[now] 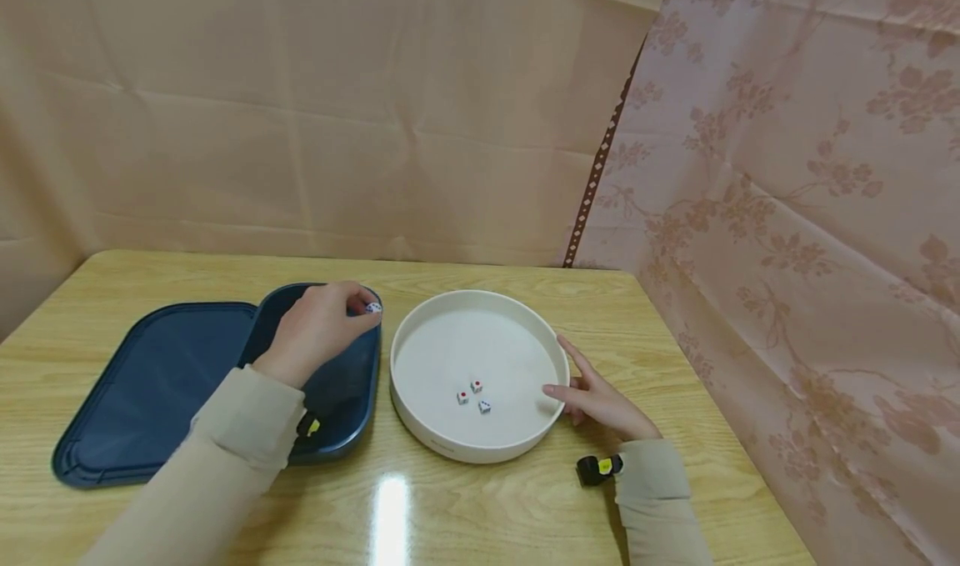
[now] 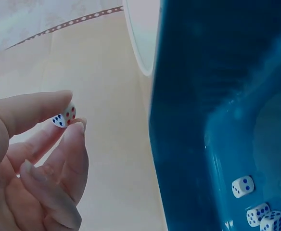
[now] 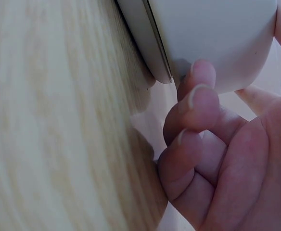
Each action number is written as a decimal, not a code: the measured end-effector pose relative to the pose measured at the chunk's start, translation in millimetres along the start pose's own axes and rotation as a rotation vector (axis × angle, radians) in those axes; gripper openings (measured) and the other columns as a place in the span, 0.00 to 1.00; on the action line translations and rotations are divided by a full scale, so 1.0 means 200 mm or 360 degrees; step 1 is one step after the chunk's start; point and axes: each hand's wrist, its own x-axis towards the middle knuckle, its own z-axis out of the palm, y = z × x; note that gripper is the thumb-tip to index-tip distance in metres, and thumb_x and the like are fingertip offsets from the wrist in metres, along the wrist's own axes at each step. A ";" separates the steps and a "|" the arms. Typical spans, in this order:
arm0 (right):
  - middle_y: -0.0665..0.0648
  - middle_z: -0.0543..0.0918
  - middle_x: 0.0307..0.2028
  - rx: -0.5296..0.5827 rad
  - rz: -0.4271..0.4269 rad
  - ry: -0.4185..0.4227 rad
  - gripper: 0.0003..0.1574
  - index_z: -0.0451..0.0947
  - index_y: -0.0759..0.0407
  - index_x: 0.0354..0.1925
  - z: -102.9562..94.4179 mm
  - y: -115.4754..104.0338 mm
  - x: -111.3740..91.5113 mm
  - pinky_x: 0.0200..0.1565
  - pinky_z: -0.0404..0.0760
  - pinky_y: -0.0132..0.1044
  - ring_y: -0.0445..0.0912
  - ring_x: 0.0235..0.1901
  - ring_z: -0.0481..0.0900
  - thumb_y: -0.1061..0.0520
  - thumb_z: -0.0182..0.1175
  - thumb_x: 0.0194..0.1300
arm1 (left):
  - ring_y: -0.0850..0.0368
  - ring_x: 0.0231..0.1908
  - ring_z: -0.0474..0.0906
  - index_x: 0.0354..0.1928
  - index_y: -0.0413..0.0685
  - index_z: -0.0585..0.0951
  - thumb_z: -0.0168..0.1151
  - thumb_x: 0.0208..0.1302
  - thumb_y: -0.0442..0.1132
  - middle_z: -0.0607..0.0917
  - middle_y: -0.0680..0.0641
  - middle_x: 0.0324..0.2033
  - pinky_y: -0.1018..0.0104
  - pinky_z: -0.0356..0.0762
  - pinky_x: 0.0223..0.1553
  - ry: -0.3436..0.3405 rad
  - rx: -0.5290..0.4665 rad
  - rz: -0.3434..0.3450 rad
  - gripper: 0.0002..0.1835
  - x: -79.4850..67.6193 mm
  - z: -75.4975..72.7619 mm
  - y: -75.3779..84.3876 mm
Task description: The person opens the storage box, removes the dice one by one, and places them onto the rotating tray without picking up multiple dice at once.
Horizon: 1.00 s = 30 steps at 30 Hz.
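Note:
My left hand (image 1: 318, 324) pinches a white die (image 2: 65, 116) between thumb and fingertips, over the right far side of a deep dark blue box (image 1: 360, 399). Blue and red pips show on that die. Inside the box, the left wrist view shows several more dice (image 2: 243, 186). To the right stands a round white tray (image 1: 457, 333) with a raised rim. Three dice (image 1: 484, 407) lie on its floor, two with a red pip up. My right hand (image 1: 603, 403) grips the tray's right rim, thumb over the inside and the other fingers along the outer wall.
A flat dark blue lid (image 1: 172, 391) lies on the wooden table (image 1: 465, 516) left of the box, partly overlapped by it. A beige cloth (image 1: 337, 132) hangs behind the table, a pink flowered one (image 1: 825, 257) along the right.

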 end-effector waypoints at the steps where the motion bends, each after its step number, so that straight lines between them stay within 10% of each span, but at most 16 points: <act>1: 0.54 0.75 0.29 -0.0001 0.0000 -0.0001 0.58 0.36 0.32 0.78 0.00 0.00 0.00 0.33 0.76 0.36 0.46 0.24 0.70 0.46 0.64 0.67 | 0.48 0.42 0.79 0.52 0.50 0.82 0.63 0.68 0.49 0.85 0.43 0.47 0.58 0.76 0.36 0.0004 -0.0012 0.0000 0.17 0.00 0.00 0.01; 30: 0.54 0.75 0.27 -0.0009 -0.0038 -0.0025 0.58 0.35 0.36 0.79 -0.01 0.01 0.00 0.32 0.77 0.36 0.45 0.24 0.71 0.47 0.64 0.67 | 0.50 0.42 0.76 0.52 0.53 0.82 0.63 0.67 0.53 0.84 0.46 0.46 0.63 0.74 0.34 -0.0045 -0.0181 0.0014 0.17 -0.04 0.09 0.11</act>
